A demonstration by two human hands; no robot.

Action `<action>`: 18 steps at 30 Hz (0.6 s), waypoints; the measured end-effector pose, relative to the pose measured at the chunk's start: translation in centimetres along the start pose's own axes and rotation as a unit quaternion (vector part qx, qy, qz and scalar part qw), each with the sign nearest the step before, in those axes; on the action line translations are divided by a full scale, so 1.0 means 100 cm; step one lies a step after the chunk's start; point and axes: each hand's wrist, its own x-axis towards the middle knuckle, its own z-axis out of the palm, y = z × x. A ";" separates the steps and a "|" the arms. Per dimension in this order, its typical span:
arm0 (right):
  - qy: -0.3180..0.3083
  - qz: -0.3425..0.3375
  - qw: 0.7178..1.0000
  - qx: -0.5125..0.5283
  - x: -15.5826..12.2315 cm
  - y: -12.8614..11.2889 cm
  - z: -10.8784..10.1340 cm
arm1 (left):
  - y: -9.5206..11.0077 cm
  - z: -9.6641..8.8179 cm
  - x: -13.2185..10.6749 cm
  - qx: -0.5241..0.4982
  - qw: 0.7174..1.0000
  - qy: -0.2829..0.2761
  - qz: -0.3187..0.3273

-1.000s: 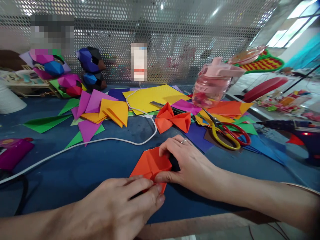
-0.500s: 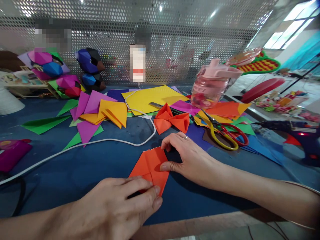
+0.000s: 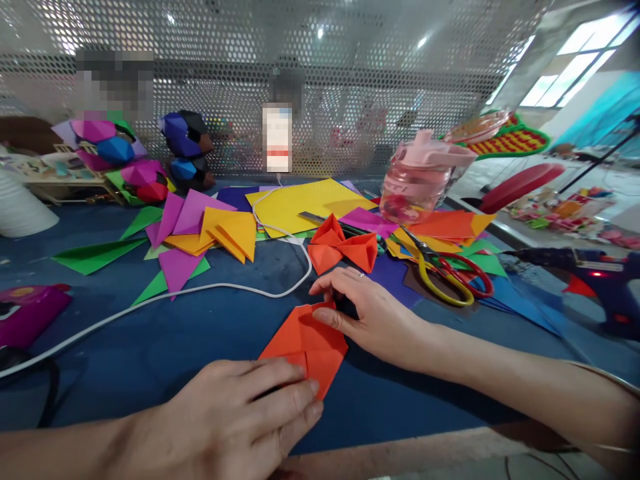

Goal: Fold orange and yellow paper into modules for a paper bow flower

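Bottle (image 3: 419,190) at one o'clock on the bench (image 3: 210,333) held reddish contents (image 3: 396,208); left hand (image 3: 245,413) lay flat on orange paper (image 3: 325,350); right hand (image 3: 367,317) gaped loosely, thumb touching one-o'clock edge.

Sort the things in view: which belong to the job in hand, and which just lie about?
Job in hand:
orange sheet, creased
folded orange pieces, likely

Apparently just lying about, untouched:
bottle
white cable
scissors
glue gun
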 end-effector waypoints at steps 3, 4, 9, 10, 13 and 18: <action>-0.010 0.030 0.999 0.026 -0.003 -0.002 -0.002 | -0.001 0.007 -0.010 0.024 1.000 0.011 0.007; -0.015 0.034 0.999 0.037 -0.005 -0.003 -0.003 | -0.002 0.009 -0.012 0.035 0.999 0.017 0.007; -0.016 0.038 0.996 0.075 -0.012 -0.010 -0.011 | -0.003 0.014 -0.012 0.066 0.997 0.046 -0.011; -0.012 0.047 0.995 0.087 -0.013 -0.011 -0.012 | -0.003 0.012 -0.011 0.071 0.996 0.050 -0.022; 0.009 0.081 0.987 0.137 -0.014 -0.013 -0.011 | -0.003 0.009 -0.007 0.083 0.994 0.057 -0.033; 0.006 0.098 0.975 0.200 -0.015 -0.014 -0.009 | -0.004 0.007 -0.004 0.105 0.990 0.072 -0.061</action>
